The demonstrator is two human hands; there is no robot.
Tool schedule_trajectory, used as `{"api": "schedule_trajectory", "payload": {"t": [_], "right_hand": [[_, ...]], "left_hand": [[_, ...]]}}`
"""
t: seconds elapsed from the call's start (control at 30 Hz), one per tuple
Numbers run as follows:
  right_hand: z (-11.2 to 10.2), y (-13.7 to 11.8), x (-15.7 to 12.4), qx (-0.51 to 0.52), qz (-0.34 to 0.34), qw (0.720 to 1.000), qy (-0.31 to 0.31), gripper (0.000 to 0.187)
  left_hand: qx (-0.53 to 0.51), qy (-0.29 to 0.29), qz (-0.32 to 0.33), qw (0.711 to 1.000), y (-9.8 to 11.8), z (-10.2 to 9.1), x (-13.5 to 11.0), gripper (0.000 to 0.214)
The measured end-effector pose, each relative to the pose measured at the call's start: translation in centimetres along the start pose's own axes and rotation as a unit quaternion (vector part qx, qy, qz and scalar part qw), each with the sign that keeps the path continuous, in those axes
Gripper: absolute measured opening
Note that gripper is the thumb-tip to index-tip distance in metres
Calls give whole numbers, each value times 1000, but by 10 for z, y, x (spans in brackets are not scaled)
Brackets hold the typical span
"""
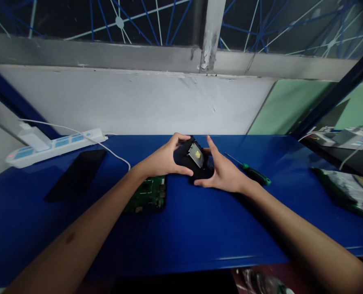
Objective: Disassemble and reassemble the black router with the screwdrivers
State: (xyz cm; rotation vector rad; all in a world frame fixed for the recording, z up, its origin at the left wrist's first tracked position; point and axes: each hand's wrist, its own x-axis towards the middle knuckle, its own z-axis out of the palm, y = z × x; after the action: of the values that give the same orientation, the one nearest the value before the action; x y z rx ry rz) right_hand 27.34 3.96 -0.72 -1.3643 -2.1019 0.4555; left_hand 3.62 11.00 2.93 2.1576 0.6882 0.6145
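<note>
A dark, boxy part with a silver metal plate and a yellowish patch, perhaps a cooler (196, 154), is held tilted above the table. My left hand (169, 157) grips its left side, fingers on top and thumb below. From the right, my right hand (226, 171) holds it between thumb and fingers, with the index finger raised. Partly hidden behind my left forearm lies a green circuit board (149, 194) in a black frame. A screwdriver with a green and black handle (256, 174) rests to the right of my right hand.
On the blue table (193, 228), a flat black device (77, 173) lies at left. Behind it, a white power strip (60, 143) carries a plugged-in adapter and cable. A silvery packet (346, 188) is at right. A white wall (157, 102) stands behind.
</note>
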Motion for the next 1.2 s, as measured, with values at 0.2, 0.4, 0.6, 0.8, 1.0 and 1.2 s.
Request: {"api": "schedule_trajectory", "payload": {"t": [0.2, 0.4, 0.6, 0.8, 1.0, 1.2], "right_hand": [[3, 2, 1, -29, 7, 999, 15, 144], [5, 0, 2, -42, 10, 999, 13, 139], [7, 2, 2, -66, 11, 998, 20, 139], [7, 3, 2, -62, 4, 997, 34, 135], [3, 1, 2, -59, -6, 997, 54, 135], [-5, 4, 2, -67, -36, 996, 49, 135]], "left_hand": [[35, 5, -6, 999, -6, -3, 0, 91], [67, 6, -21, 997, -9, -7, 1, 93], [101, 3, -28, 995, -12, -10, 1, 92], [113, -4, -48, 992, -12, -11, 1, 92], [124, 0, -47, 991, -12, -11, 1, 89], [180, -3, -27, 983, -4, -14, -2, 101]]}}
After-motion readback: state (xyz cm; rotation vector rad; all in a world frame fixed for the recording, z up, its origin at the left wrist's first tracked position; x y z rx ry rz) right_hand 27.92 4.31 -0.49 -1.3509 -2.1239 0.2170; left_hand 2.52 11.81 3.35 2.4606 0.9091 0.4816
